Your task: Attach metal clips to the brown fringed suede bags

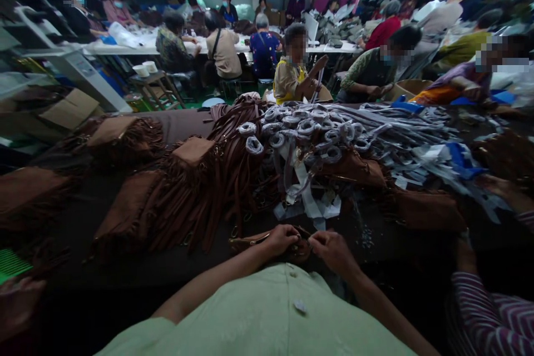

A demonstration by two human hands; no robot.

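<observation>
Brown and suede-like, the small bag at the lower centre of the frame looks light, limp and hardly fragile, probably best held by its gold-trimmed edge. The left hand grasps its upper edge; the right hand pinches its right end, the exact part indistinct.

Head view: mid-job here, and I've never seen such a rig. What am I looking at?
No machine here: one camera on a person's head looks forward and down past their pale-green shirt. The bare left hand grips a flat brown piece with gold-coloured trim; the bare right hand is curled close beside it, and whatever it pinches is too dim to tell. On the dark cloth-covered table lie brown fringed bags, long brown straps and grey wrapped coils. The purple-striped sleeve at right belongs to a co-worker.
</observation>
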